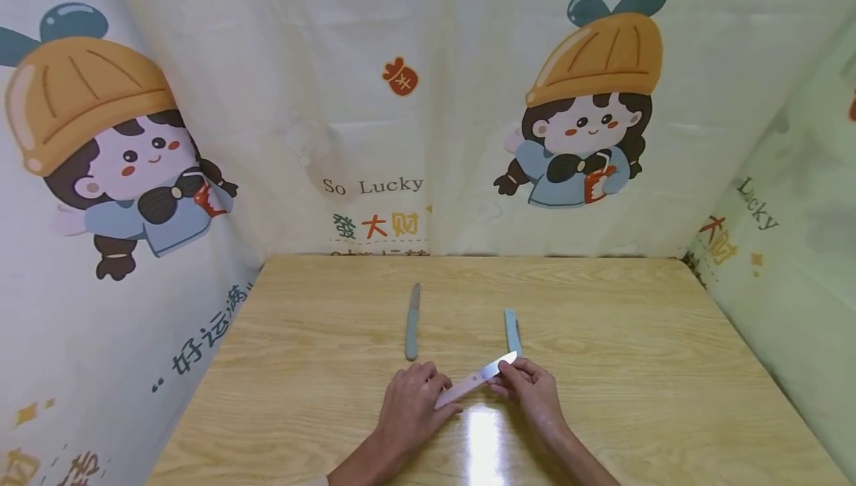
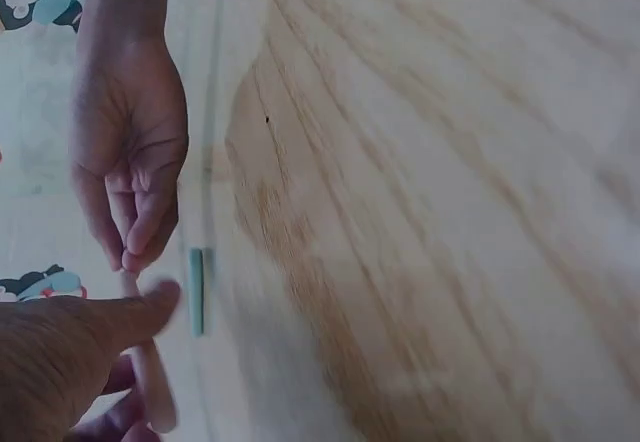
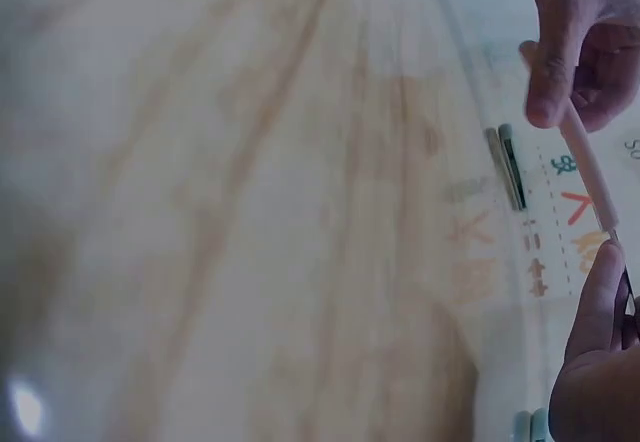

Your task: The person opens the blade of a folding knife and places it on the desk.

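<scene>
A knife with a pale pink handle is held slantwise over the table between both hands, its shiny blade pointing to the far right. My left hand grips the rear of the handle; the right wrist view shows its thumb lying across the pink handle. With thumb and fingers my right hand pinches the blade, covering part of it. Beyond the left hand lies a grey-green knife, blade out and pointing away. Just past the blade tip lies a light blue handle-shaped piece; whether it has a blade I cannot tell.
The wooden table carries a bright light reflection in front of the hands. Printed curtains hang along its back and both sides.
</scene>
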`<state>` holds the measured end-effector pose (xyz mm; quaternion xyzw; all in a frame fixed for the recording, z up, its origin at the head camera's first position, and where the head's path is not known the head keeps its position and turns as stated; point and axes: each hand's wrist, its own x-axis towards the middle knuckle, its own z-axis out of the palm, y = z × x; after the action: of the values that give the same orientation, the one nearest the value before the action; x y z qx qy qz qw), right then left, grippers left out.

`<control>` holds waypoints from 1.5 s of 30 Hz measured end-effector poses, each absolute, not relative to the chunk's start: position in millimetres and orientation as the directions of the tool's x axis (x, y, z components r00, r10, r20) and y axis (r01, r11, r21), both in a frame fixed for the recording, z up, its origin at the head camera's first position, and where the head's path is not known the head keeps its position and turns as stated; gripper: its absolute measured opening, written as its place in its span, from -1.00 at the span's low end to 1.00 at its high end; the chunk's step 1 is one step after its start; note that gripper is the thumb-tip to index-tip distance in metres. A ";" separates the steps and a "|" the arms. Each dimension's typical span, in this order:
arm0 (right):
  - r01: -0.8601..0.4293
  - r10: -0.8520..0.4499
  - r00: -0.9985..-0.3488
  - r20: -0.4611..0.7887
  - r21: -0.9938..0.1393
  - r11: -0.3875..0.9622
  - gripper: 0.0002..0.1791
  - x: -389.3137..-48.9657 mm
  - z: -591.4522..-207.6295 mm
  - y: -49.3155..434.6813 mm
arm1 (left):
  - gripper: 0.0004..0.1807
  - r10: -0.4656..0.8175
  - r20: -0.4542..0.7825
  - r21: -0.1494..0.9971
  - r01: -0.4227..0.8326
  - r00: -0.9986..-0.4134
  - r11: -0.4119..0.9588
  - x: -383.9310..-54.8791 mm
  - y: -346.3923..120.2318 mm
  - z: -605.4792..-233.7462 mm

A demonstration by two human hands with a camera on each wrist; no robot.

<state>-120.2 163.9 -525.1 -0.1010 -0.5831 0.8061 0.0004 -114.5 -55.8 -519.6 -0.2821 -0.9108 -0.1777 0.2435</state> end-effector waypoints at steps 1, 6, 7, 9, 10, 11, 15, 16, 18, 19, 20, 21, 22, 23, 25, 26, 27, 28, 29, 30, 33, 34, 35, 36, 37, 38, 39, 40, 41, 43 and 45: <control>0.117 0.119 -0.979 -0.163 -0.939 -0.323 -0.86 -120.2 -525.3 164.4 | -0.65 0.432 0.535 0.186 0.600 -0.726 0.778 -114.2 -55.3 -519.4; 0.093 0.114 -0.984 -0.138 -0.939 -0.332 -0.77 -121.0 -526.1 167.0 | -0.78 0.465 0.556 0.116 0.618 -0.689 0.777 -117.3 -50.7 -521.3; 0.086 0.113 -0.985 -0.130 -0.939 -0.333 -0.74 -121.1 -526.0 167.4 | -0.79 0.473 0.565 0.093 0.621 -0.676 0.778 -118.5 -49.9 -522.0; 0.069 0.103 -0.989 -0.109 -0.941 -0.332 -0.67 -121.2 -526.0 167.8 | -0.82 0.481 0.581 0.058 0.623 -0.657 0.780 -120.9 -48.6 -523.1; 0.062 0.099 -0.990 -0.100 -0.943 -0.328 -0.64 -121.1 -525.8 167.9 | -0.83 0.482 0.586 0.047 0.621 -0.652 0.782 -122.1 -48.2 -523.6; 0.058 0.096 -0.991 -0.094 -0.944 -0.326 -0.61 -121.0 -525.7 167.9 | -0.84 0.481 0.586 0.045 0.618 -0.653 0.785 -123.2 -47.8 -524.0; 0.052 0.083 -0.993 -0.081 -0.950 -0.308 -0.58 -120.2 -524.8 167.9 | -0.87 0.429 0.547 0.163 0.595 -0.719 0.787 -129.0 -44.8 -523.0; 0.058 0.076 -0.994 -0.084 -0.952 -0.301 -0.59 -119.8 -524.6 167.9 | -0.87 0.403 0.521 0.230 0.578 -0.752 0.783 -131.1 -43.8 -522.6; 0.079 0.059 -0.993 -0.100 -0.955 -0.284 -0.65 -119.0 -524.4 168.1 | -0.87 0.338 0.453 0.396 0.526 -0.825 0.753 -136.2 -41.0 -521.5; 0.092 0.048 -0.993 -0.109 -0.957 -0.274 -0.68 -118.3 -524.0 168.2 | -0.87 0.303 0.416 0.476 0.489 -0.858 0.732 -139.2 -39.5 -520.8; 0.102 0.036 -0.993 -0.115 -0.961 -0.257 -0.70 -117.6 -523.6 168.4 | -0.87 0.267 0.375 0.553 0.445 -0.888 0.705 -142.7 -37.9 -520.4; 0.113 0.023 -0.992 -0.122 -0.964 -0.242 -0.71 -117.0 -523.6 168.5 | -0.86 0.237 0.334 0.615 0.402 -0.912 0.678 -146.1 -36.2 -520.6; 0.121 0.012 -0.992 -0.127 -0.967 -0.226 -0.72 -116.4 -523.1 168.4 | -0.86 0.209 0.302 0.668 0.363 -0.930 0.649 -149.6 -34.3 -520.4; 0.125 -0.001 -0.992 -0.128 -0.970 -0.210 -0.72 -116.0 -522.6 168.2 | -0.86 0.186 0.272 0.715 0.327 -0.944 0.617 -153.2 -32.3 -520.6; 0.127 -0.025 -0.992 -0.125 -0.975 -0.182 -0.70 -115.4 -521.8 167.6 | -0.86 0.149 0.224 0.782 0.269 -0.963 0.562 -160.8 -28.3 -521.5; 0.127 -0.034 -0.992 -0.123 -0.978 -0.168 -0.69 -115.5 -521.6 167.3 | -0.85 0.135 0.204 0.805 0.245 -0.970 0.540 -164.5 -26.3 -522.3; 0.128 -0.043 -0.991 -0.123 -0.979 -0.160 -0.68 -115.5 -521.4 167.1 | -0.85 0.125 0.188 0.821 0.226 -0.974 0.524 -168.0 -24.6 -523.3; 0.133 -0.046 -0.991 -0.127 -0.979 -0.153 -0.68 -115.6 -521.3 166.8 | -0.84 0.115 0.169 0.838 0.204 -0.979 0.506 -171.6 -22.9 -523.9; 0.138 -0.048 -0.990 -0.133 -0.980 -0.146 -0.68 -115.8 -521.5 166.8 | -0.84 0.105 0.154 0.848 0.186 -0.983 0.496 -175.3 -21.4 -524.9; 0.143 -0.048 -0.989 -0.138 -0.980 -0.138 -0.68 -115.8 -521.7 167.0 | -0.84 0.095 0.145 0.850 0.174 -0.985 0.498 -178.6 -20.2 -525.5; 0.152 -0.056 -0.988 -0.146 -0.980 -0.125 -0.67 -115.7 -522.6 167.8 | -0.85 0.072 0.137 0.836 0.154 -0.988 0.526 -186.1 -17.3 -527.9; 0.150 -0.062 -0.988 -0.144 -0.981 -0.123 -0.66 -115.6 -522.8 168.2 | -0.85 0.065 0.141 0.829 0.154 -0.988 0.538 -188.3 -16.4 -528.8; 0.146 -0.071 -0.988 -0.138 -0.982 -0.121 -0.66 -115.5 -522.9 168.7 | -0.84 0.060 0.148 0.820 0.157 -0.987 0.550 -190.2 -15.6 -529.9; 0.139 -0.081 -0.988 -0.130 -0.983 -0.117 -0.65 -115.0 -522.8 168.9 | -0.83 0.059 0.158 0.813 0.164 -0.986 0.559 -191.8 -15.0 -530.7; 0.135 -0.090 -0.988 -0.124 -0.983 -0.121 -0.66 -114.7 -522.4 169.2 | -0.83 0.054 0.165 0.805 0.166 -0.985 0.569 -193.3 -14.3 -531.6; 0.133 -0.098 -0.988 -0.122 -0.983 -0.123 -0.67 -114.3 -522.0 169.4 | -0.84 0.048 0.166 0.801 0.163 -0.985 0.576 -194.9 -13.7 -532.5; 0.131 -0.106 -0.987 -0.118 -0.983 -0.126 -0.68 -113.9 -521.3 169.3 | -0.84 0.045 0.173 0.793 0.166 -0.984 0.586 -196.2 -13.4 -533.1; 0.124 -0.119 -0.987 -0.110 -0.984 -0.124 -0.68 -113.1 -520.3 169.0 | -0.85 0.042 0.175 0.787 0.166 -0.984 0.594 -197.4 -13.1 -533.6; 0.125 -0.128 -0.986 -0.109 -0.984 -0.124 -0.70 -112.5 -519.5 168.6 | -0.86 0.040 0.182 0.781 0.169 -0.982 0.602 -198.3 -13.1 -533.8; 0.128 -0.153 -0.982 -0.108 -0.984 -0.126 -0.70 -111.2 -518.3 167.7 | -0.84 0.036 0.192 0.764 0.173 -0.981 0.621 -199.7 -13.0 -534.3; 0.133 -0.175 -0.978 -0.111 -0.984 -0.118 -0.67 -110.2 -518.5 166.8 | -0.79 0.039 0.198 0.751 0.177 -0.980 0.636 -200.6 -13.2 -534.6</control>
<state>-110.2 166.8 -518.5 0.0163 -0.6561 0.7475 -0.1031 -200.6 -13.2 -534.6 -0.0597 -0.9008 -0.4222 0.0816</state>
